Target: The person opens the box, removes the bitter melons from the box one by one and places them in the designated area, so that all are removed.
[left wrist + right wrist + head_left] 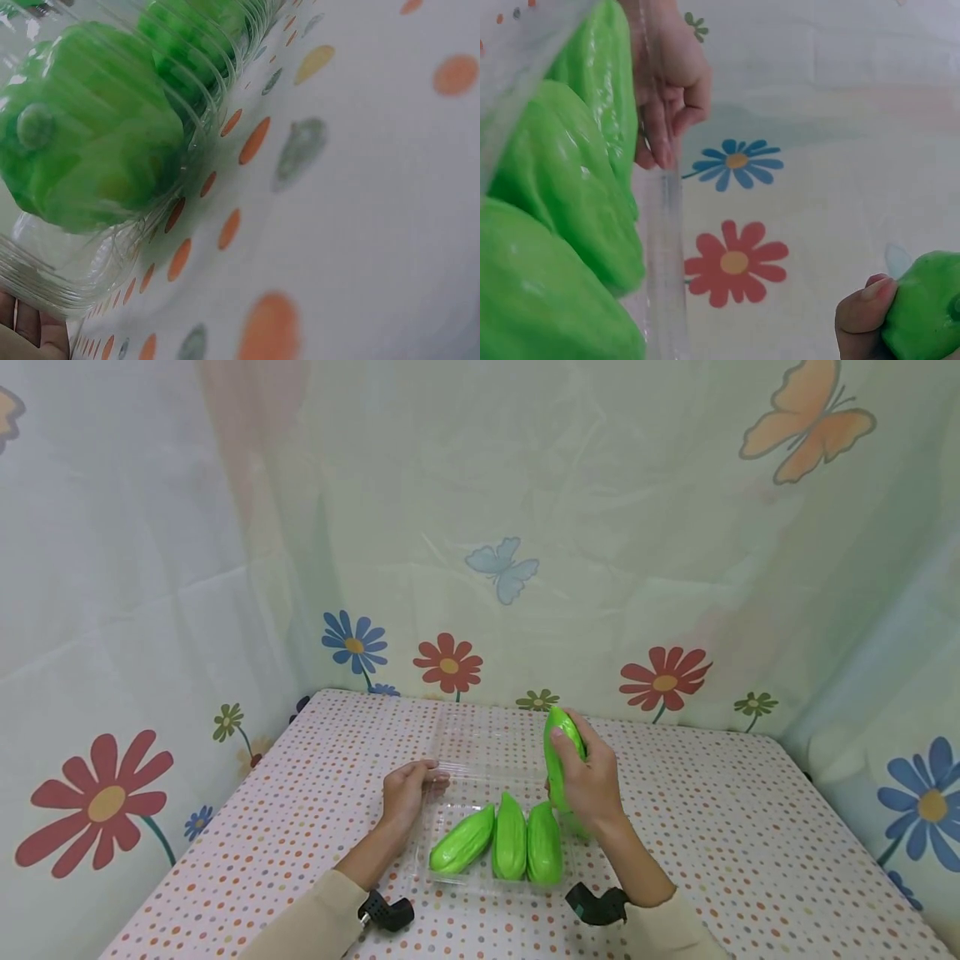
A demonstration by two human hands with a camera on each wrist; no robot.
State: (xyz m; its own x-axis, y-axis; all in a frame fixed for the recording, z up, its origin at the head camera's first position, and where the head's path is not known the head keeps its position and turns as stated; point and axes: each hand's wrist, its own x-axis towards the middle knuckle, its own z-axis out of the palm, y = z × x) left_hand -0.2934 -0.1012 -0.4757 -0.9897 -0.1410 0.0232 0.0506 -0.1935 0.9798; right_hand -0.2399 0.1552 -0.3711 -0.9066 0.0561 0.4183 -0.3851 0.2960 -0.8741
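- Head view: we see a clear plastic container (465, 792) on a spotted cloth (712, 827), its clear lid (487, 735) folded open along the container's far side
- Inside the container we count 3 green vegetables (509, 839) in a row along its near side; the leftmost leans rightward, and the other 2 lie almost straight beside each other
- Our left hand (407, 793) is at the container's left edge, fingers and thumb pinching the clear wall
- Our right hand (592, 777) grasps another green vegetable (553, 768), thumb on its near face, raised over the container's right edge
- A patch of green shows below our right hand, by the container's right edge; we cannot tell what it is
- Left wrist view shows us green vegetables close behind the container's ribbed wall
- Nearer to us than the container, we see 2 black wrist cameras (386, 912) and pale sleeves (311, 914)
- Beyond the container hangs a backdrop (420, 460) printed with flowers and butterflies
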